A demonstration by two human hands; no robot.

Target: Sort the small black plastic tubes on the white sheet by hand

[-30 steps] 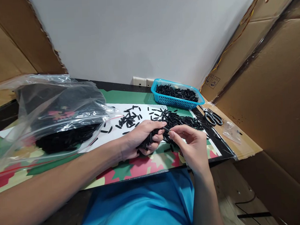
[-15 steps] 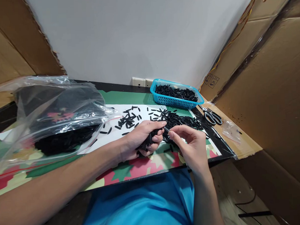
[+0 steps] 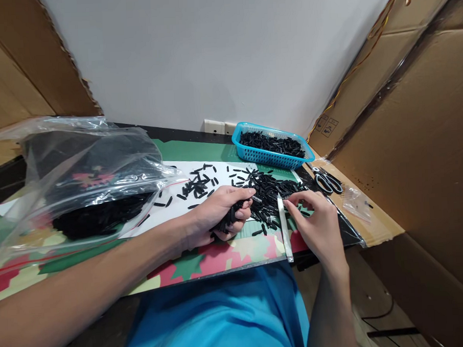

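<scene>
My left hand (image 3: 227, 209) is closed round a bunch of small black strips (image 3: 230, 217), with one strip showing at the thumb tip. To its right, my right hand (image 3: 315, 216) has thumb and index fingertips close together over the edge of a pile of black strips (image 3: 266, 190). Whatever those fingertips hold, if anything, is too small to make out. Just left of them lies a slim whitish stick (image 3: 284, 230) with a pointed tip, its lower end at the table's front edge. More strips (image 3: 197, 185) are scattered on a white sheet (image 3: 170, 168).
A blue plastic basket (image 3: 275, 156) filled with black strips stands at the back. Scissors (image 3: 327, 182) and a small clear bag (image 3: 356, 204) lie on cardboard at right. A large clear zip bag (image 3: 101, 169) with black contents takes up the left. Cardboard walls flank the table.
My right hand has moved right, away from the strip at my left thumb, uncovering the whitish stick. My left hand has stayed in place, still closed round its bunch.
</scene>
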